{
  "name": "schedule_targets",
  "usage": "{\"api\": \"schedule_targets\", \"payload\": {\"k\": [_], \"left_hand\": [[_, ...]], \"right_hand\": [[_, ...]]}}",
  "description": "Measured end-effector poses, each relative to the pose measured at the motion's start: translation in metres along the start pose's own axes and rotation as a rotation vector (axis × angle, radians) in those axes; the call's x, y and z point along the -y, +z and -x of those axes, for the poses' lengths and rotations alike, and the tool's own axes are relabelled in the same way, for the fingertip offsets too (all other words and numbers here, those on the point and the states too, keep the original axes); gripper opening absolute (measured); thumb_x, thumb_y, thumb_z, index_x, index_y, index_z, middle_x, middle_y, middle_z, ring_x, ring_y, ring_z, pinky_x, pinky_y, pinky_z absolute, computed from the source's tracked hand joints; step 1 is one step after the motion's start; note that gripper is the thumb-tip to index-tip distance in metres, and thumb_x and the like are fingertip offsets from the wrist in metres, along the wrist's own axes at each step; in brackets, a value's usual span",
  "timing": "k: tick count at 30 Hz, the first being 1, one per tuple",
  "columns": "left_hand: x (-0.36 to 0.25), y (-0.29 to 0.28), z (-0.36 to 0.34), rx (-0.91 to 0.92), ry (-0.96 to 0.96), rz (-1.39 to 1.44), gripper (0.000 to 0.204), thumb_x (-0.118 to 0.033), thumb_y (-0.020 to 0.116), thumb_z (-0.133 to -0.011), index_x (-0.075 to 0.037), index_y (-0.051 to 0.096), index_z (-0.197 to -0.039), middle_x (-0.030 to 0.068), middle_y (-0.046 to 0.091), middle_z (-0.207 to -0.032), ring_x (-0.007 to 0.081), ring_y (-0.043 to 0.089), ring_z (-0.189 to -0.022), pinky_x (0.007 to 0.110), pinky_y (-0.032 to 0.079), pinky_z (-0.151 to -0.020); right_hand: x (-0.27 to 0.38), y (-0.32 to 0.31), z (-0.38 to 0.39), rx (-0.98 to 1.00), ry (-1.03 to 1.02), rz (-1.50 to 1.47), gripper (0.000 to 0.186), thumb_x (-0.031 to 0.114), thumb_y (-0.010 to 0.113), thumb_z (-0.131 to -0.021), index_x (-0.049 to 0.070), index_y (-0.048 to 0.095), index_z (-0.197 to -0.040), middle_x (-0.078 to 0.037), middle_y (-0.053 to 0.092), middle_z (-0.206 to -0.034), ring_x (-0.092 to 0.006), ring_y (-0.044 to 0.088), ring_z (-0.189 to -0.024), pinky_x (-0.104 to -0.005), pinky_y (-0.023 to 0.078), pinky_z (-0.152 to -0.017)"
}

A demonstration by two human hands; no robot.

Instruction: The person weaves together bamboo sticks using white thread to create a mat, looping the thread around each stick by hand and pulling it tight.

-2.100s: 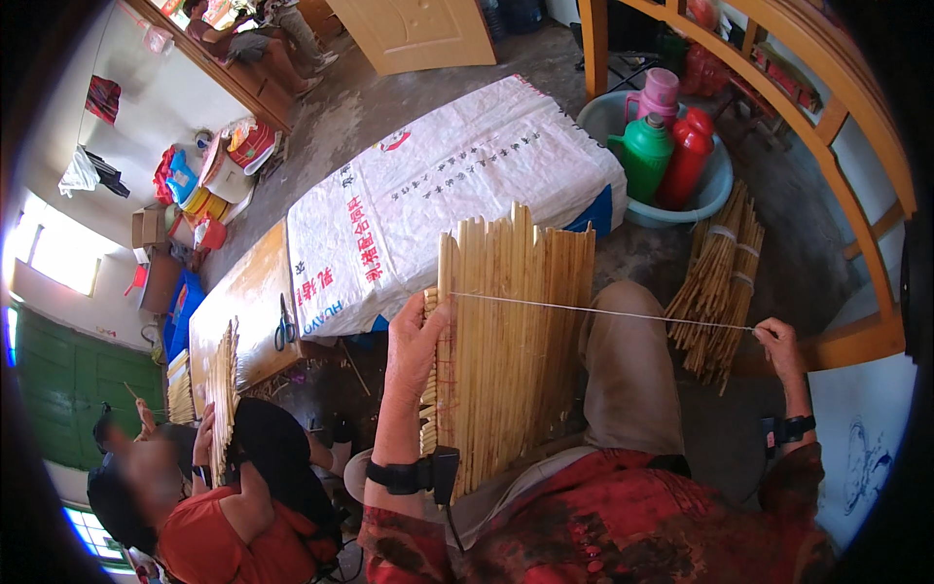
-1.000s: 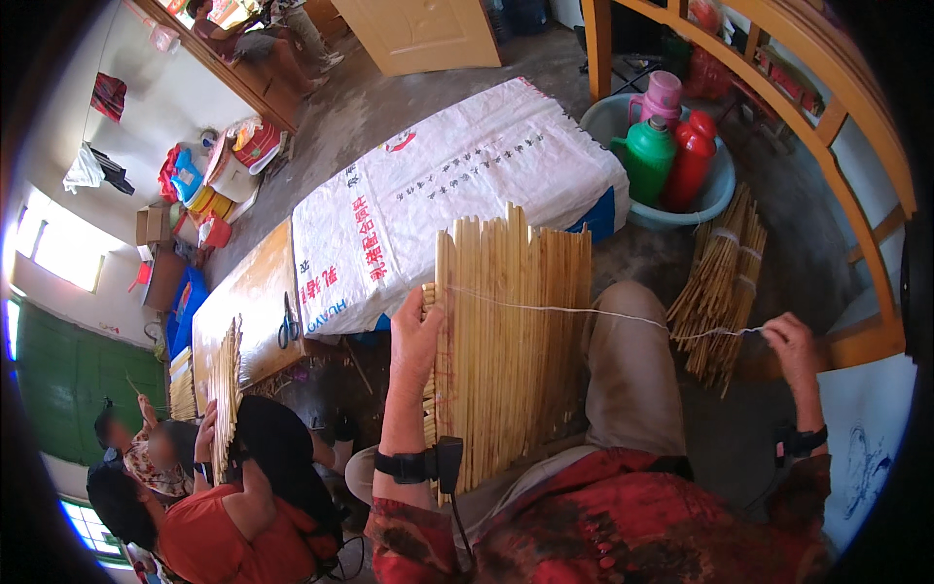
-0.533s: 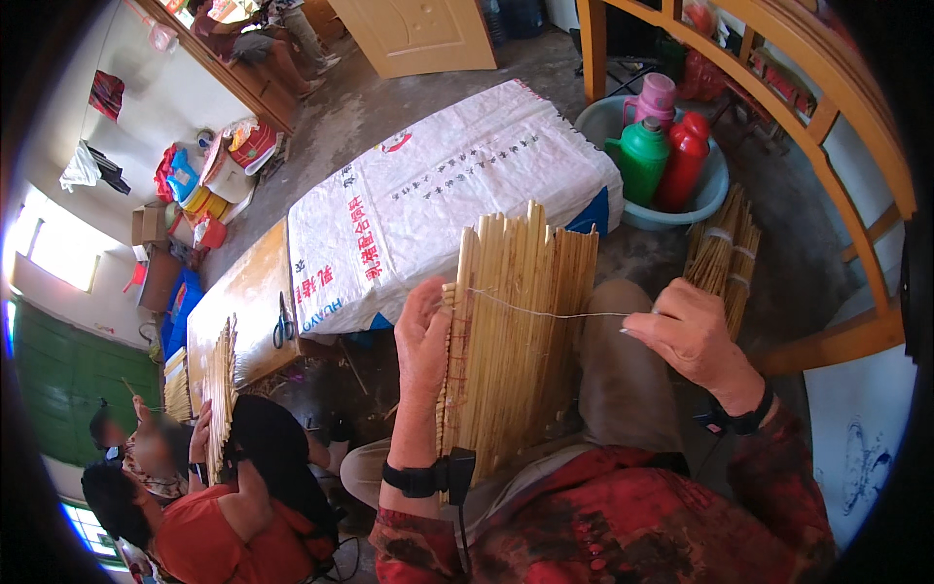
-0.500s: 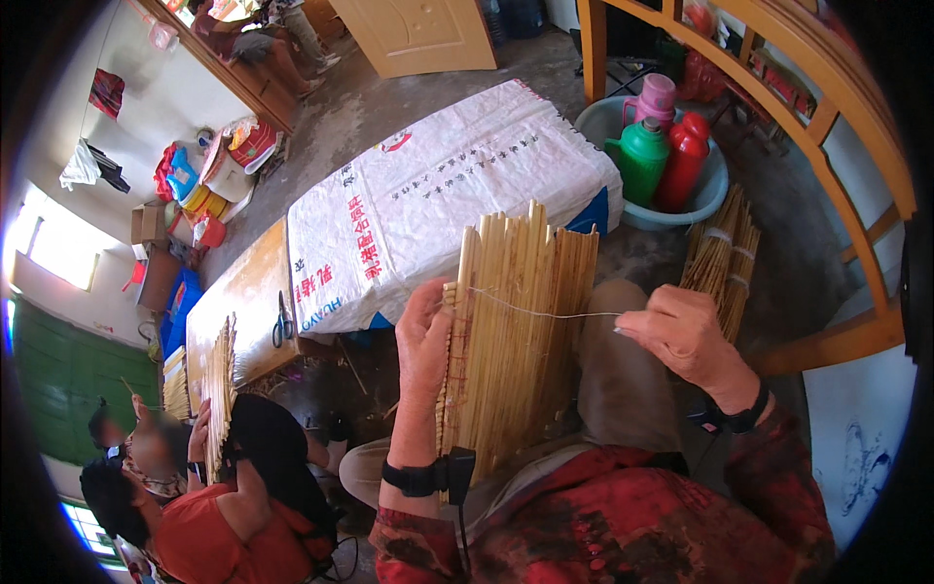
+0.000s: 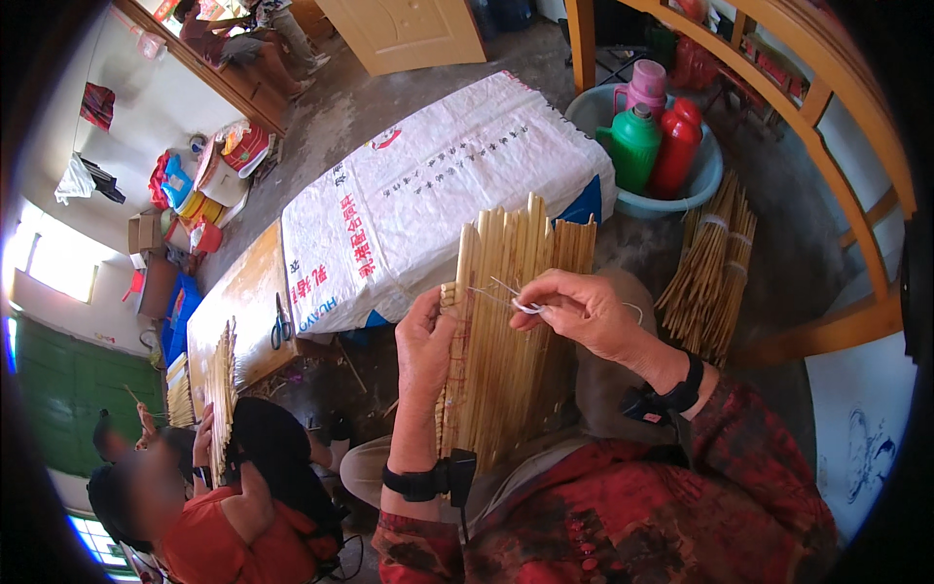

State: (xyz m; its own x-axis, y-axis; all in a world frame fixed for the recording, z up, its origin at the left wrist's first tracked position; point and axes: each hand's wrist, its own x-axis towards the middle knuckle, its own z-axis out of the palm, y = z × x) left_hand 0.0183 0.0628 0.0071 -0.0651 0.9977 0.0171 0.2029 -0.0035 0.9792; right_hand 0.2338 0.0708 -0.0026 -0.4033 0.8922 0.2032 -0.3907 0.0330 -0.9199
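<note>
Left hand (image 5: 425, 343): gripping the left edge of the stick mat (image 5: 506, 321), fingers closed round the outer sticks; likely steadying the panel so it is not sliding off the lap.
Right hand (image 5: 584, 311): pinching a thin white string (image 5: 526, 306) between thumb and fingers, held tight over the middle of the mat; narrow grip, closed on the string.
Stick mat: lying on the person's lap, sticks running side by side away from the body, far ends uneven; sitting between both hands, which keeps the binding line within easy reach.
String: crossing the sticks from the left edge toward the right hand; a small loop is showing at the fingertips. How it is tied I cannot tell.
Stick bundle (image 5: 713, 268): tied bunches lying on the floor just right of the lap, probably kept near as stock.
White sack (image 5: 428, 200): covering a long low tabletop ahead of the mat.
Scissors (image 5: 280, 323): resting on the bare wooden end of that tabletop, left of the sack.
Basin (image 5: 702, 185): blue, on the floor at upper right, holding green, red and pink flasks upright.
Co-worker: sitting lower left in an orange top, a hand (image 5: 204, 433) holding up a second stick mat (image 5: 223, 389).
</note>
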Motion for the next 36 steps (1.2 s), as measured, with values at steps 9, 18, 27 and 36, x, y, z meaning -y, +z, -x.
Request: {"api": "schedule_targets", "payload": {"k": [9,18,27,36], "left_hand": [[-0.003,0.001,0.0,-0.004,-0.011,0.016,0.025,-0.005,0.054,-0.088,0.005,0.055,-0.111,0.0053,0.062,-0.096,0.0088,0.056,-0.087,0.023,0.045,-0.078],[-0.003,-0.003,0.003,-0.053,-0.046,-0.034,0.023,-0.009,0.056,-0.089,0.005,0.058,-0.107,0.0022,0.061,-0.091,0.0059,0.053,-0.082,0.021,0.044,-0.073],[-0.004,-0.003,0.002,-0.083,-0.08,-0.11,0.023,-0.005,0.054,-0.088,0.005,0.058,-0.108,0.0019,0.061,-0.091,0.0056,0.052,-0.081,0.021,0.044,-0.071],[-0.008,0.002,-0.001,-0.09,-0.055,-0.155,0.023,-0.006,0.054,-0.085,0.004,0.057,-0.105,0.0027,0.06,-0.087,0.0062,0.052,-0.078,0.022,0.044,-0.07]], "right_hand": [[-0.019,0.008,-0.024,0.083,0.087,0.004,0.014,0.004,0.055,-0.089,-0.001,0.059,-0.102,-0.003,0.06,-0.084,-0.0089,0.058,-0.079,-0.0244,0.049,-0.069],[-0.048,0.006,-0.047,0.059,-0.378,0.54,0.016,0.003,0.059,-0.082,0.001,0.06,-0.099,-0.015,0.061,-0.086,-0.0283,0.061,-0.077,-0.0328,0.049,-0.066],[-0.043,0.004,-0.049,0.064,-0.338,0.632,0.017,0.006,0.058,-0.083,0.003,0.061,-0.099,-0.014,0.059,-0.084,-0.0305,0.06,-0.079,-0.0367,0.048,-0.066],[-0.041,0.0,-0.047,0.1,-0.319,0.648,0.02,0.004,0.057,-0.082,0.003,0.061,-0.102,-0.014,0.06,-0.085,-0.032,0.059,-0.078,-0.038,0.047,-0.069]]}}
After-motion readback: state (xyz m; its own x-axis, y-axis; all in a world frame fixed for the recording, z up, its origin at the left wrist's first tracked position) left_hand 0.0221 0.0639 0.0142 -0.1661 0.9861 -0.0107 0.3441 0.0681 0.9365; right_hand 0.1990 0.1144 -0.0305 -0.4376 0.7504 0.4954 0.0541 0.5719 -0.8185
